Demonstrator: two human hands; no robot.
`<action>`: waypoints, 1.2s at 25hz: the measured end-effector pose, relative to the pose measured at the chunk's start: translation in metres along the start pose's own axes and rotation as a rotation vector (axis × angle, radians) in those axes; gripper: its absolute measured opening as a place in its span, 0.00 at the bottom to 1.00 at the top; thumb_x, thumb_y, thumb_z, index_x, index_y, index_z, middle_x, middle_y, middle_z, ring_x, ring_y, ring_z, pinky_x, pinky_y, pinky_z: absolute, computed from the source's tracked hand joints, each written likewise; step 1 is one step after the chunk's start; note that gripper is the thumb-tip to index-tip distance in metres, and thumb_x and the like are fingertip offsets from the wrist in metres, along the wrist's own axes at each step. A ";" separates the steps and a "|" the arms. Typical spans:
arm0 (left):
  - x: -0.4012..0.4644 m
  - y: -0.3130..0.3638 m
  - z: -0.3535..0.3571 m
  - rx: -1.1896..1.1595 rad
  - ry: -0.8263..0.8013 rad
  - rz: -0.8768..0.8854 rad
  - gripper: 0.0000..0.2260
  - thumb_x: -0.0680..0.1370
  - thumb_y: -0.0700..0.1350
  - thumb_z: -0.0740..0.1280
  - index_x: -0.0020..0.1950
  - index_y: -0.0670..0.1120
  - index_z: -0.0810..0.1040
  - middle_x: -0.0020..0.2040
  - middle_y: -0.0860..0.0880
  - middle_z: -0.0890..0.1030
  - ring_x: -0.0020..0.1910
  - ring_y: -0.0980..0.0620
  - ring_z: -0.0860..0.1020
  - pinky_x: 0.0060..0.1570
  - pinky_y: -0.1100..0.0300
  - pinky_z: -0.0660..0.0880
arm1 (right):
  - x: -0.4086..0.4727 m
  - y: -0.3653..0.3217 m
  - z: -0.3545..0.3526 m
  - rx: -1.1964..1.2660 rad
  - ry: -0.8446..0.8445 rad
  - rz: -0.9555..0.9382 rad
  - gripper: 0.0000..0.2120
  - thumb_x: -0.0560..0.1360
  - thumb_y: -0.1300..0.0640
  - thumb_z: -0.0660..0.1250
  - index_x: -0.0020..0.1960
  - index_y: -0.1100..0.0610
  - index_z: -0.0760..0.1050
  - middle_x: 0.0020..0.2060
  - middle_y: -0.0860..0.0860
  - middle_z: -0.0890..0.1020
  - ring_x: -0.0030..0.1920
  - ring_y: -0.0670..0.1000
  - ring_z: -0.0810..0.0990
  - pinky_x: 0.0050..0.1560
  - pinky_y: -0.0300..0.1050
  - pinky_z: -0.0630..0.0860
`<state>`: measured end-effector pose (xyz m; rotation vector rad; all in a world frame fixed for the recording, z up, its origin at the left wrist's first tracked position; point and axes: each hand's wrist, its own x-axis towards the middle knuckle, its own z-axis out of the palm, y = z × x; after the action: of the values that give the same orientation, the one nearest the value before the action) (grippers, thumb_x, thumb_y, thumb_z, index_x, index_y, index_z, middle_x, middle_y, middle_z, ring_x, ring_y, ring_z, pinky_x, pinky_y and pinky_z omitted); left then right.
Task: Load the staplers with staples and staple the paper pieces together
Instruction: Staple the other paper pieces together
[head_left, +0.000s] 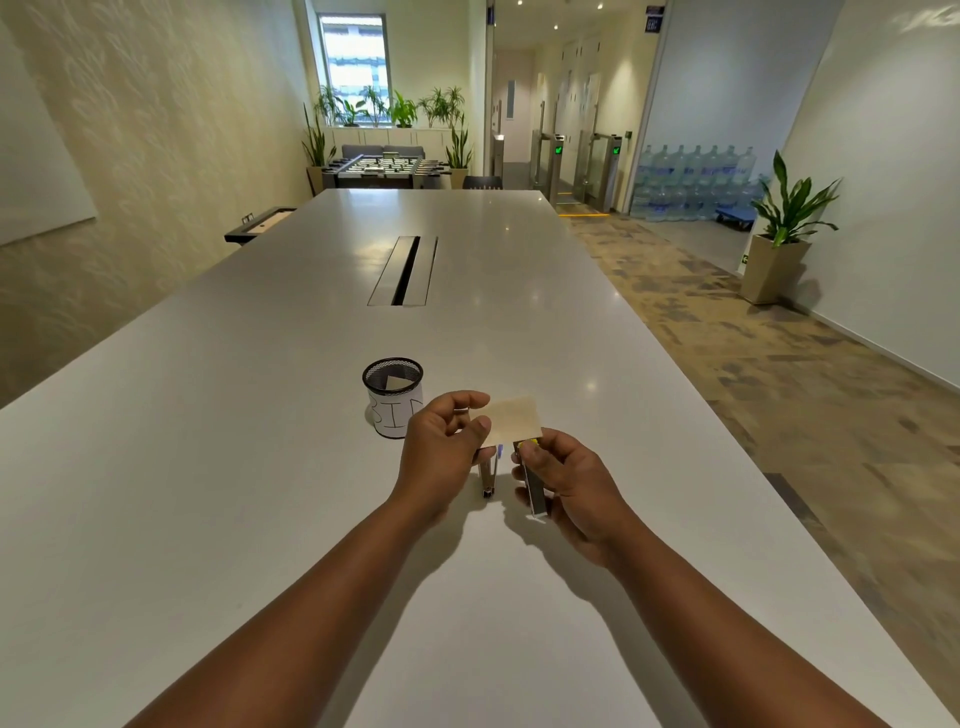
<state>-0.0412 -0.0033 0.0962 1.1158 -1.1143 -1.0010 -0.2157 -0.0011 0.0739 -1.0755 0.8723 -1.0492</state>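
Mesh cup just beyond left; table bare on both sides.

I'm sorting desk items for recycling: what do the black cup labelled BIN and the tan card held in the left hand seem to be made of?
The black mesh cup looks like perforated metal: its upper wall is see-through and finely gridded, with a white paper label around the lower part. The tan rectangular card looks like thin matte paper or light cardstock, flat and unglossy; which one is unclear.

Stapler half hidden (by hands)
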 end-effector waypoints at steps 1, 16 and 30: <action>-0.001 0.001 0.001 0.008 -0.008 0.001 0.11 0.79 0.35 0.68 0.54 0.51 0.82 0.41 0.51 0.83 0.45 0.55 0.85 0.41 0.59 0.82 | 0.001 0.001 0.001 0.023 0.003 0.002 0.21 0.66 0.44 0.78 0.55 0.52 0.84 0.46 0.51 0.84 0.47 0.51 0.81 0.48 0.50 0.79; -0.012 0.002 0.007 0.058 -0.048 0.025 0.12 0.79 0.35 0.69 0.52 0.53 0.83 0.39 0.54 0.87 0.41 0.57 0.85 0.39 0.63 0.80 | 0.004 -0.006 0.008 0.118 0.064 0.068 0.20 0.65 0.51 0.79 0.54 0.56 0.85 0.41 0.50 0.85 0.44 0.51 0.80 0.46 0.51 0.79; -0.017 -0.002 0.010 0.036 -0.061 -0.025 0.10 0.79 0.36 0.69 0.55 0.50 0.83 0.38 0.51 0.87 0.39 0.58 0.84 0.38 0.67 0.78 | 0.007 0.000 0.014 0.025 0.210 -0.029 0.10 0.75 0.54 0.75 0.53 0.57 0.84 0.38 0.52 0.86 0.34 0.49 0.81 0.37 0.43 0.79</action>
<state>-0.0537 0.0114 0.0922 1.1364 -1.1737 -1.0444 -0.2005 -0.0047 0.0767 -0.9709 1.0106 -1.2100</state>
